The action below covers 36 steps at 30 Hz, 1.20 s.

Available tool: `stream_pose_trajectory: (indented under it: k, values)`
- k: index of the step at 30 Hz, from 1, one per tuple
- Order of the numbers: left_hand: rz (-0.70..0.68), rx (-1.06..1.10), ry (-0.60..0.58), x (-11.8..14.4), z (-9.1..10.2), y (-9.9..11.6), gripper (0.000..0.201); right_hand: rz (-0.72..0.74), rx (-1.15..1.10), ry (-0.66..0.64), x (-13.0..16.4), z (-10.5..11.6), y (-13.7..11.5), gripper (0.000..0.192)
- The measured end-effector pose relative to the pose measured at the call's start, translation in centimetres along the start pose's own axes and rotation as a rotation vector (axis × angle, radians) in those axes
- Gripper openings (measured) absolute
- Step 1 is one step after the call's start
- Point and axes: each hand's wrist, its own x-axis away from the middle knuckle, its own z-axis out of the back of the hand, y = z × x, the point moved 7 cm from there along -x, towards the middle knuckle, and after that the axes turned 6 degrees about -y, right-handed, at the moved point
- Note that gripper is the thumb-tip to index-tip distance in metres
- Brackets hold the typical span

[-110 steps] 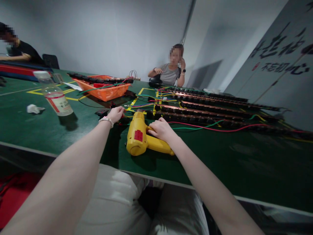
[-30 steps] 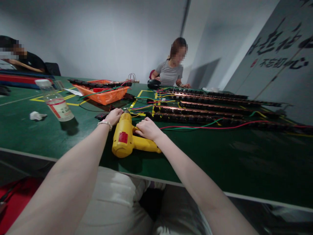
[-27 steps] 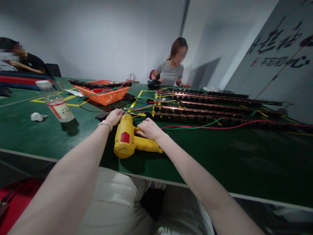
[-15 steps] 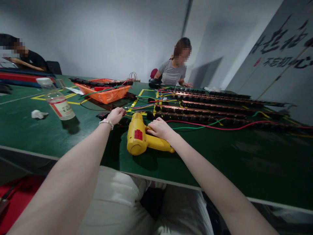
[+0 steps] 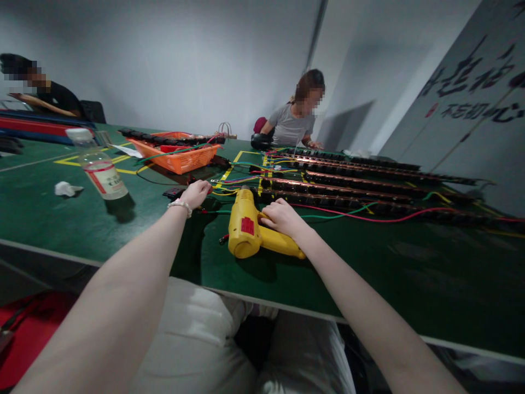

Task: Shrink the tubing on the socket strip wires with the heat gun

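While the right hand point(image 5: 283, 218) clasps the heat gun point(image 5: 250, 232) lying on the table point(image 5: 369, 262), the left hand point(image 5: 196, 192), curled shut left of the gun, pinches wires point(image 5: 213, 211), with nothing visibly finished.

Electrical assembly workshop: green bench point(image 5: 61, 219), wired socket strips point(image 5: 348, 186), co-workers point(image 5: 293, 123).

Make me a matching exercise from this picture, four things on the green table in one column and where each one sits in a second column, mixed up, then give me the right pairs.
Things:
1. yellow heat gun
2. clear bottle
3. orange basket
4. crumpled tissue

Places:
A. far side of the table, with wires and black strips lying across it
B. farthest left, alone on the green top
C. lying on its side under the right hand
D. standing left of the left hand

Pairs: 1-C, 2-D, 3-A, 4-B
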Motion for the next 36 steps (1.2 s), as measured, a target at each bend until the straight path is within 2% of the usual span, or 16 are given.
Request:
stream_pose_trajectory:
  k: [7,13,20,29,36]
  values:
    - [0.012,-0.036,0.003,-0.1,-0.1,-0.1,0.039,-0.006,0.036,-0.003,-0.3,0.0,-0.3,0.026]
    - [0.015,-0.046,0.000,0.2,0.1,0.2,0.039,0.024,-0.010,-0.063,-1.6,0.8,-2.6,0.027]
    - [0.029,-0.031,0.007,0.2,-0.1,0.0,0.036,0.089,-0.030,0.024,-3.1,1.4,-5.0,0.028]
    - [0.002,-0.014,0.035,-0.1,-0.1,-0.2,0.036,0.103,-0.007,0.037,-4.3,1.8,-6.3,0.028]
    - [0.021,-0.025,0.042,0.2,0.1,0.1,0.035,0.114,-0.022,0.035,-4.4,1.4,-6.1,0.029]
